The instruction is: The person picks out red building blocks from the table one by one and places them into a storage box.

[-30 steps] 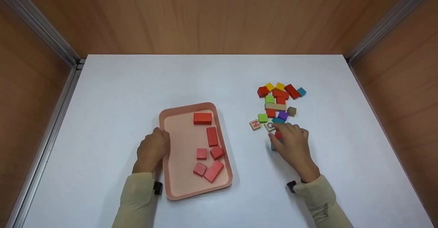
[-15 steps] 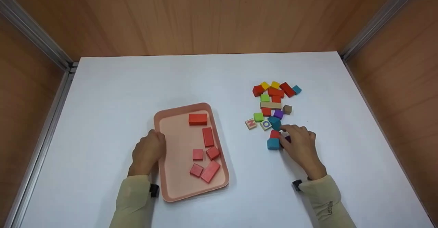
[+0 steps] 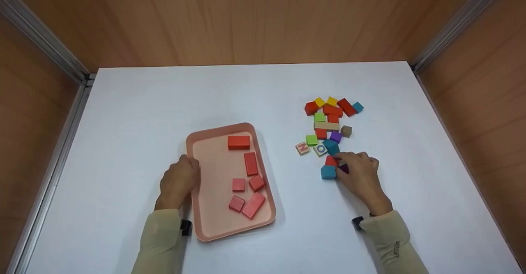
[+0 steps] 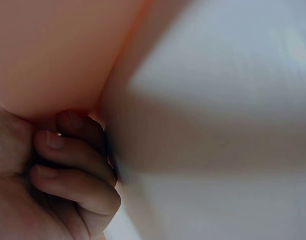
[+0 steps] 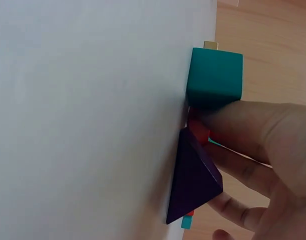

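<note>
Head view: tray (image 3: 213,171) gripped by left hand (image 3: 178,182). Red block (image 3: 330,161) crowded by right hand (image 3: 361,177), no telling if it's pinched.

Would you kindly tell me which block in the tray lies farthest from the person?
The rectangular red block lying crosswise at the far end; every other one there lies nearer.

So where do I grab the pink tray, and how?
I'd probably hold the pink tray by its long left rim, coming from the left, fingers curled around it: the rim stands raised, and the red blocks sit toward the opposite side. The left hand grips there too.
</note>
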The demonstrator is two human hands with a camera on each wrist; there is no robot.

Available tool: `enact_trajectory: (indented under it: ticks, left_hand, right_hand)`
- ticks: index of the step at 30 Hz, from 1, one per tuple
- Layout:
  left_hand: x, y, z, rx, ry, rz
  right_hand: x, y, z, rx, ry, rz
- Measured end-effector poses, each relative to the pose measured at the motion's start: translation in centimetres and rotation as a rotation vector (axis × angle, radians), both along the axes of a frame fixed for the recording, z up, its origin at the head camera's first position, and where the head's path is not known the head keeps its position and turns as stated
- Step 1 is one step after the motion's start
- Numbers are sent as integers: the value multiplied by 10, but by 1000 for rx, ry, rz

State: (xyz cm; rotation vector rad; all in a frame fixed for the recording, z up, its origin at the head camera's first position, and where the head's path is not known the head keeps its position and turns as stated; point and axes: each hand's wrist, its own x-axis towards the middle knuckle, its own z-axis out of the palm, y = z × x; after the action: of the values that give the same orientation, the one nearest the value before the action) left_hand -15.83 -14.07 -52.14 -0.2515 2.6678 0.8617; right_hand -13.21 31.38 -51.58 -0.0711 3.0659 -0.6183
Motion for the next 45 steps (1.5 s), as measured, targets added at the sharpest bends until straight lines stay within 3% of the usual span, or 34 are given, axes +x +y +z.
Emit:
enact_trajectory:
  ticks: [11,17,31,38,45]
  left_hand:
    - [2,-5,2,-2,-10,13]
    - [1,-6,2,-8,-3,23]
    - [2,-1,-2,-6,-7,43]
    - [1,0,-2,-9,-5,37]
    - [3,2,-2,1,31,41]
  right_hand:
    - [-9,-7,11,-2,35,-7]
    - [-14,-27,21,-4,103,11]
    - [-29,-130,36,-72,275,304]
    - [-30,-169,42,-54,257,381]
    - [-28,-187,36,-72,265,454]
